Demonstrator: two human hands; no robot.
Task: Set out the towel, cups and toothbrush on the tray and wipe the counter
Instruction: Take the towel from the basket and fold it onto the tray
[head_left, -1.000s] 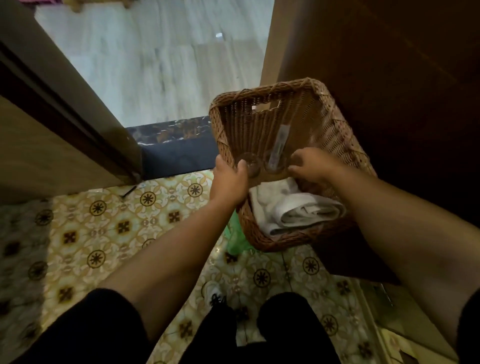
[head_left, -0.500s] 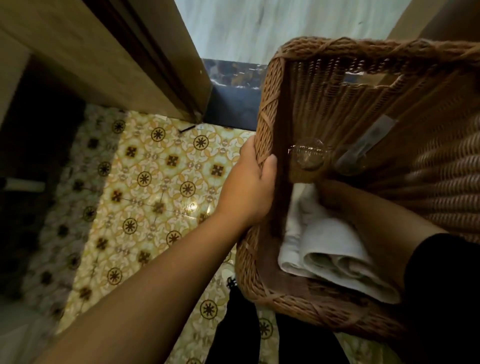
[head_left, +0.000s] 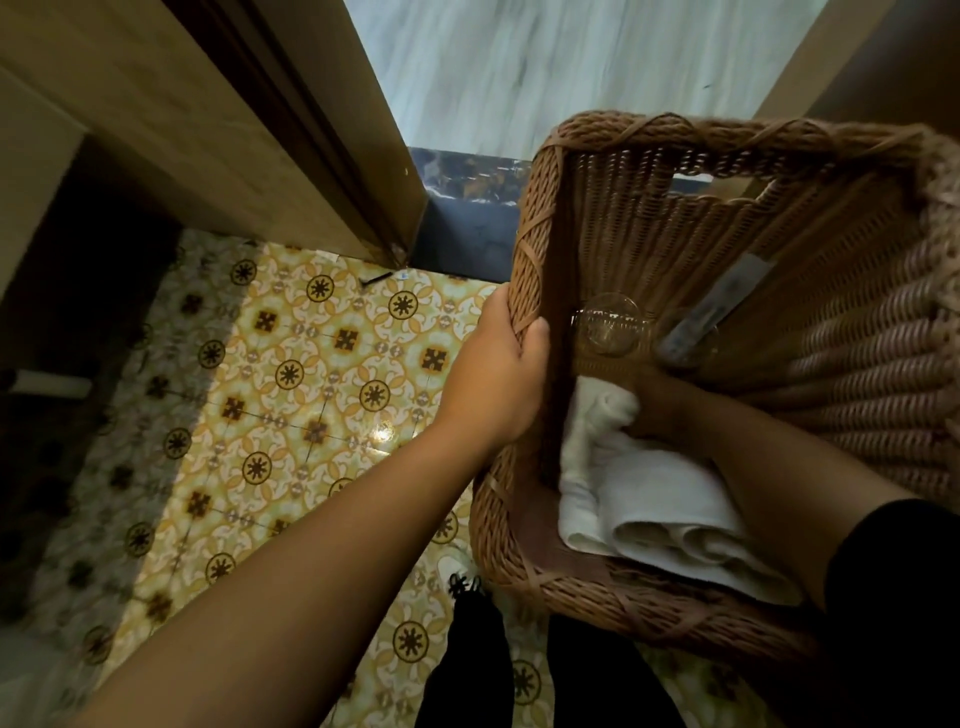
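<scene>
A brown wicker basket (head_left: 644, 608) is held up close in front of me. My left hand (head_left: 498, 384) grips its left rim. My right hand (head_left: 670, 410) reaches down inside it and presses on a rolled white towel (head_left: 654, 509); its fingers are partly hidden in shadow. Beyond the towel lie two clear glass cups (head_left: 610, 332), side by side. A wrapped toothbrush (head_left: 717, 306) lies slanted over the right cup, against the basket's far wall.
Patterned yellow floor tiles (head_left: 311, 395) lie below. A wooden door frame (head_left: 249, 119) stands at the upper left, with a dark stone threshold (head_left: 467, 208) and pale flooring beyond. My legs in black trousers (head_left: 467, 665) are at the bottom.
The view has swung down and closer to the basket. My right hand has gone from the basket's rim down inside it onto the towel. My left hand has kept its hold on the rim.
</scene>
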